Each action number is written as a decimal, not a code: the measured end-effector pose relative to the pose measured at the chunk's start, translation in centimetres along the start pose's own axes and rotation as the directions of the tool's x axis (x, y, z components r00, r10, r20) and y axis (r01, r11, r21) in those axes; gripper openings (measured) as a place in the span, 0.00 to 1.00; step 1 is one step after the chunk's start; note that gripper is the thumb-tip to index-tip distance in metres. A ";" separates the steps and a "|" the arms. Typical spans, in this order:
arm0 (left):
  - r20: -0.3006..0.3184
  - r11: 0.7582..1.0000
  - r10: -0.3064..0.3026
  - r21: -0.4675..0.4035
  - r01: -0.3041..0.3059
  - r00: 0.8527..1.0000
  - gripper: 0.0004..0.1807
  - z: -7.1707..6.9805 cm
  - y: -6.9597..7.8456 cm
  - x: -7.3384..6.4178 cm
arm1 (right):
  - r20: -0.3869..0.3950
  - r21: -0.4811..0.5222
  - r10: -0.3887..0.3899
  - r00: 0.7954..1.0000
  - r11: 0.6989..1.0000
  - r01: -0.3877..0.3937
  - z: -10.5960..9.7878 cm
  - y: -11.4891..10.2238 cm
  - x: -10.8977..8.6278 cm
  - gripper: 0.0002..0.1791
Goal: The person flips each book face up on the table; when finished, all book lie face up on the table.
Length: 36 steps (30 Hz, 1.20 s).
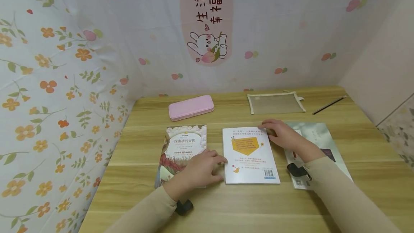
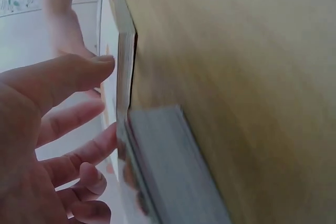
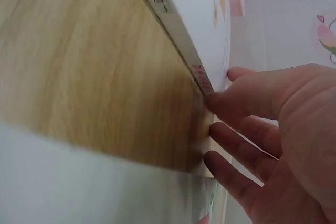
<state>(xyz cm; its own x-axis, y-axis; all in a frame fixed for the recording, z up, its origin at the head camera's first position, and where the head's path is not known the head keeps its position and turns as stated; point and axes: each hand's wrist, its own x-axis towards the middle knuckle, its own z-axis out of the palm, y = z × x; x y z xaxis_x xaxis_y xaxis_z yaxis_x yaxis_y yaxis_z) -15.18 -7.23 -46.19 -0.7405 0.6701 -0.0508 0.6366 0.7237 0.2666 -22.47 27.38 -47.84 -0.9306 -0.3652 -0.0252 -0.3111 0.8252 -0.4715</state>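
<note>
A white book point(image 1: 249, 170) with a yellow panel lies back cover up in the middle of the wooden table. My left hand point(image 1: 202, 168) reaches over the right part of a storybook point(image 1: 184, 140), its fingertips at the white book's left edge. In the left wrist view, that hand's thumb point(image 2: 97, 66) is close to the page edges, with the fingers loosely spread. My right hand point(image 1: 286, 137) touches the white book's upper right corner. The right wrist view shows its thumb point(image 3: 223, 103) against the spine's end and the other fingers loosely extended.
A pale green book point(image 1: 315, 132) lies partly under the right forearm. Along the back are a pink pencil case point(image 1: 191, 108), a mesh zip pouch point(image 1: 275, 104) and a black pencil point(image 1: 329, 105). Patterned curtains point(image 1: 155, 53) hang behind and to the left.
</note>
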 end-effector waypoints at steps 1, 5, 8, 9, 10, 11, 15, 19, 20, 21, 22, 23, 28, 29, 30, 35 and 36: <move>-0.001 1.000 0.000 0.007 0.000 1.000 0.25 0.1 0.1 0.0 | 0.001 -0.003 -0.002 1.000 1.000 0.002 -0.1 0.2 0.0 0.25; 0.002 1.000 -0.010 -0.006 0.010 1.000 0.26 0.7 0.6 0.0 | -0.010 -0.003 -0.030 0.999 1.000 0.030 -0.1 0.9 0.0 0.25; 0.008 1.000 -0.008 -0.021 0.009 1.000 0.26 1.0 0.9 -0.1 | -0.019 0.005 -0.041 0.999 0.999 0.041 -0.2 1.1 0.0 0.24; 0.009 1.000 -0.008 -0.018 0.008 1.000 0.26 1.0 1.0 -0.1 | -0.022 0.006 -0.042 0.999 0.999 0.042 -0.2 1.1 0.0 0.24; 0.011 1.000 -0.011 -0.016 0.011 1.000 0.26 1.0 1.1 -0.1 | -0.026 0.007 -0.043 0.999 0.999 0.043 -0.3 1.1 0.0 0.23; 0.011 1.000 -0.015 -0.012 0.015 1.000 0.26 1.0 1.3 -0.1 | -0.032 0.009 -0.044 0.999 0.999 0.045 -0.3 1.1 0.0 0.23; 0.007 0.999 -0.032 0.001 0.032 0.999 0.27 1.2 1.6 0.0 | -0.050 0.027 -0.047 0.998 0.998 0.048 -0.1 1.3 0.1 0.22; 0.011 0.999 -0.049 0.006 0.049 0.999 0.28 1.3 1.7 0.0 | -0.059 0.051 -0.029 0.998 0.998 0.032 0.2 1.3 0.2 0.22; 0.013 0.999 -0.053 0.006 0.053 0.999 0.28 1.3 1.7 0.0 | -0.060 0.056 -0.018 0.998 0.998 0.022 0.2 1.3 0.2 0.22; 0.014 0.998 -0.055 0.007 0.055 0.998 0.28 1.3 1.7 0.0 | -0.061 0.063 -0.007 0.998 0.998 0.011 0.3 1.3 0.2 0.23; 0.016 0.998 -0.056 0.006 0.056 0.998 0.28 1.3 1.7 0.0 | -0.063 0.068 0.003 0.998 0.998 0.002 0.3 1.3 0.2 0.23; 0.016 0.998 -0.056 0.009 0.055 0.998 0.28 1.3 1.7 0.0 | -0.065 0.072 0.010 0.998 0.997 -0.005 0.3 1.3 0.1 0.23; 0.019 0.999 -0.042 0.025 0.041 0.999 0.28 1.2 1.6 -0.1 | -0.100 0.055 0.008 0.995 0.999 -0.002 0.3 1.5 0.0 0.22; 0.019 0.999 -0.040 0.026 0.040 0.999 0.28 1.2 1.5 -0.2 | -0.110 0.044 -0.004 0.994 0.999 0.009 0.2 1.5 -0.1 0.21; 0.021 0.999 -0.038 0.024 0.038 0.999 0.28 1.2 1.5 -0.2 | -0.118 0.033 -0.017 0.993 0.999 0.021 0.2 1.6 -0.2 0.21; 0.012 0.999 -0.037 0.031 0.037 0.999 0.32 1.0 1.1 -0.3 | -0.156 -0.002 -0.049 0.987 0.999 0.050 -0.2 1.7 -0.3 0.18; 0.007 0.999 -0.035 0.036 0.035 0.999 0.32 1.0 1.1 -0.3 | -0.161 -0.010 -0.055 0.985 0.998 0.054 -0.3 1.7 -0.4 0.18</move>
<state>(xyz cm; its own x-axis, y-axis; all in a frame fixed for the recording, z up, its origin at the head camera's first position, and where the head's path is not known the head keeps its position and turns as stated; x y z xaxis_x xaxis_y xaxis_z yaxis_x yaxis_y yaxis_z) -14.04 -6.51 -46.86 -0.7609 0.6454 -0.0670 0.6178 0.7521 0.2296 -22.73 29.10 -48.37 -0.9309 -0.3362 0.1428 -0.3630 0.8086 -0.4630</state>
